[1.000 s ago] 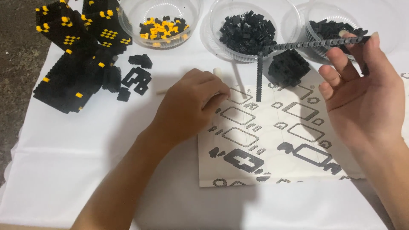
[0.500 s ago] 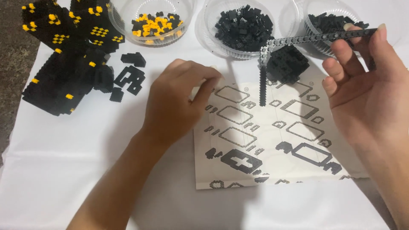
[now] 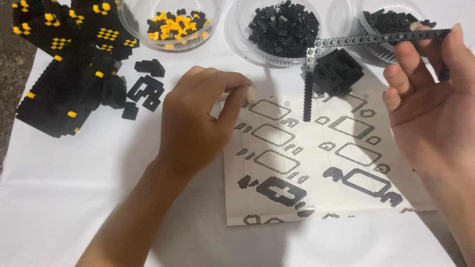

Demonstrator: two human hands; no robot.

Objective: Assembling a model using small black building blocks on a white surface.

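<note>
While the black-and-yellow brick model [image 3: 64, 74] sits far left, left hand [image 3: 198, 123] rests curled on the instruction sheet [image 3: 316, 158] pinching something unclear, right hand [image 3: 435, 99] grips the thin L-shaped black brick frame [image 3: 346, 42] above the sheet by one end only, so it could snap apart.

— Room near the front? 
— Plenty: bare white surface [image 3: 74, 207] below the black-and-yellow brick model [image 3: 64, 74], left of the instruction sheet [image 3: 316, 163]. 
— Blocked at the back? 
— Crowded: three clear bowls [image 3: 170, 29] in a row, loose black pieces [image 3: 146, 89] beside the model, a thin black strip [image 3: 308, 96] hanging over the sheet.
</note>
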